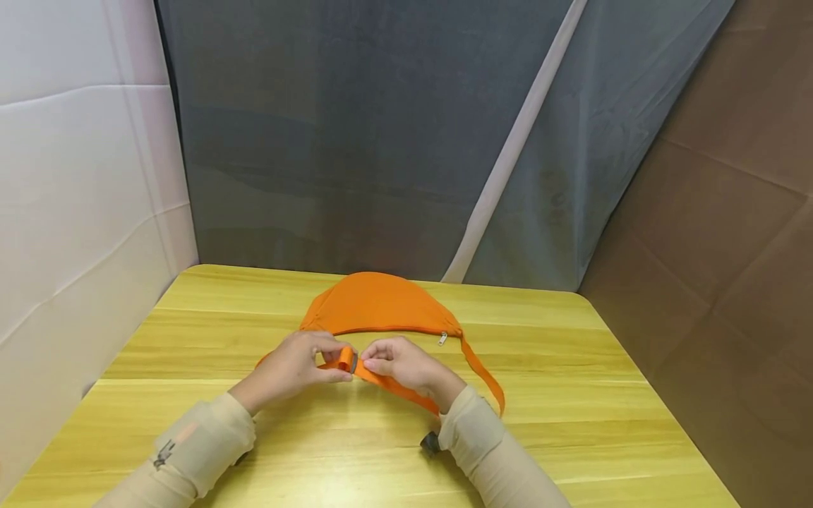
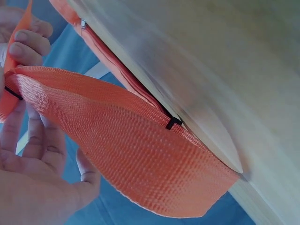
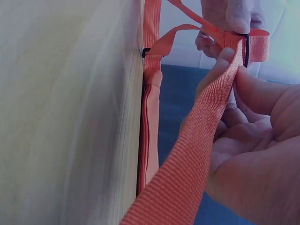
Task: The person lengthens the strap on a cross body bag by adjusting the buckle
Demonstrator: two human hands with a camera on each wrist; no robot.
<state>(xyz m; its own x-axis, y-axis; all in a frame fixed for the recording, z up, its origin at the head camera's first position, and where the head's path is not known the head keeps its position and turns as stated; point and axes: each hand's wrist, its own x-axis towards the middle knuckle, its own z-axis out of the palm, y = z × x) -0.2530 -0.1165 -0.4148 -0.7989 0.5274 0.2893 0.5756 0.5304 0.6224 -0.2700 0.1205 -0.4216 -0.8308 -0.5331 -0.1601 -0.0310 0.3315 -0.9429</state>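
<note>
An orange waist bag point(image 1: 384, 305) lies on the table, its zipper edge toward me. Above the wood in front of it, my left hand point(image 1: 288, 368) pinches a folded loop of the bag's orange strap point(image 2: 136, 140) beside a dark strap slider point(image 1: 354, 363). My right hand point(image 1: 411, 365) pinches the webbing just right of that slider with thumb and fingertips. In the right wrist view the webbing passes through the slider point(image 3: 246, 50), and a short loop sticks out beyond it. A second dark slider point(image 2: 173, 123) sits on the strap nearer the bag.
A black buckle point(image 1: 430, 443) lies beside the right sleeve, partly hidden. The strap's right side point(image 1: 485, 374) curves over the wooden table point(image 1: 571, 395). A metal zipper pull point(image 1: 442, 339) hangs at the bag's right corner. Cloth walls stand left, right and behind.
</note>
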